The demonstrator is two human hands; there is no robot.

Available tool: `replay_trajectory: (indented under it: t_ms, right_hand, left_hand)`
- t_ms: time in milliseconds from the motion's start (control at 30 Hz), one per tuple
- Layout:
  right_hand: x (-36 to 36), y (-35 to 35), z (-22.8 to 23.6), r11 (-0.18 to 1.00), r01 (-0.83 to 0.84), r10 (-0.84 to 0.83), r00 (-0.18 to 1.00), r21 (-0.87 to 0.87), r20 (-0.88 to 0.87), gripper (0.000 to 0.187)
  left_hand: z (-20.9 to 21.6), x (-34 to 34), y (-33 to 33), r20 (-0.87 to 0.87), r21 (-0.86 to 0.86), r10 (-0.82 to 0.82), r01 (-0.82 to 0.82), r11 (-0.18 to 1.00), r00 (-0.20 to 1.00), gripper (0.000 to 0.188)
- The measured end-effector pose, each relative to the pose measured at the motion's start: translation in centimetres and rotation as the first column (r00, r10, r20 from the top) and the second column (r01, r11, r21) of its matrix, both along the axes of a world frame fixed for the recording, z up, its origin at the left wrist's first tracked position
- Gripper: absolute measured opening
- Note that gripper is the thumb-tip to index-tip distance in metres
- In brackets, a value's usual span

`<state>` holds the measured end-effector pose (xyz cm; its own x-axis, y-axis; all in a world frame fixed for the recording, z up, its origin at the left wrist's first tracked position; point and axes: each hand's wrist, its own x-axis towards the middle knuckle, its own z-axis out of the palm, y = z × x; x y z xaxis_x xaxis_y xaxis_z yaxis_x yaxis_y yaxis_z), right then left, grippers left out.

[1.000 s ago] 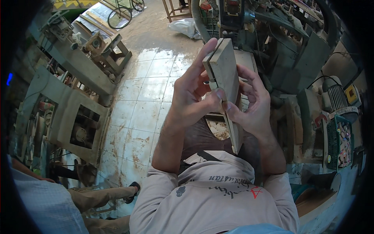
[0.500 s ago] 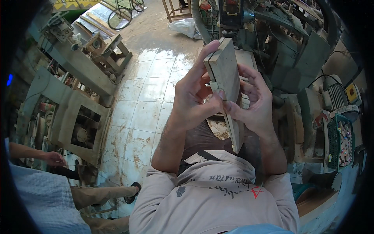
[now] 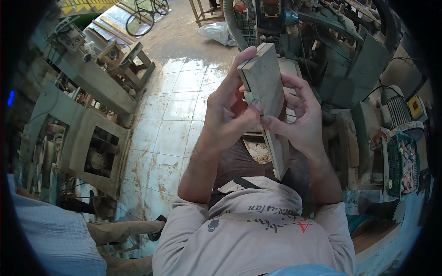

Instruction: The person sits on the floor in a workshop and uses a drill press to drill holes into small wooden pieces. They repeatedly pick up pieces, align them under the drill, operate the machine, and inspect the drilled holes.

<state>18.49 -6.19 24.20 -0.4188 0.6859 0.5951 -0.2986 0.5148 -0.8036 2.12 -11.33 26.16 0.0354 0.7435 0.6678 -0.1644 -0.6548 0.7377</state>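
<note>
Between my hands, in front of my chest, stands a flat pale wooden board (image 3: 267, 76) turned on edge, with a dark line running along part of its narrow side. My left hand (image 3: 225, 110) holds it from the left, thumb pressed on the near edge and forefinger up by the top corner. A small light piece (image 3: 248, 96) sits at that edge beside the left fingers; whether it is fixed to the board I cannot tell. My right hand (image 3: 301, 112) grips the right face, its thumb at the same edge and its fingers curled behind.
Dusty machines (image 3: 87, 152) line the left side, and a person in a striped shirt (image 3: 50, 230) stands there. At right are a motor (image 3: 396, 108) and a green crate (image 3: 403, 165) of small pieces. A plastic bag (image 3: 216, 33) lies on the tiled floor (image 3: 172, 124) ahead.
The board has tilted slightly in my hands, and my left thumb has shifted a little up and left along its edge. The other person's hand has drawn back out of sight at left.
</note>
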Motion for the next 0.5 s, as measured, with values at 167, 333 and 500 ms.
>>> replay_trajectory:
  t_ms: [167,333,500]
  right_hand:
    - [0.6,0.4,0.6,0.998,0.001,0.004,0.996,-0.059,0.085,0.081]
    - [0.9,1.6,1.8,0.980,0.003,-0.018,0.997,0.197,0.073,0.099]
    - [1.5,1.9,3.8,0.939,-0.121,0.055,0.977,0.322,0.207,0.095]
  left_hand:
    - [0.1,0.2,0.0,0.027,-0.033,-0.012,0.013,0.999,1.000,0.079]
    - [0.1,0.1,0.9,-0.078,0.077,0.022,-0.016,0.997,0.997,0.076]
    - [-0.6,0.1,2.6,0.043,0.142,-0.139,0.132,0.981,0.989,0.065]
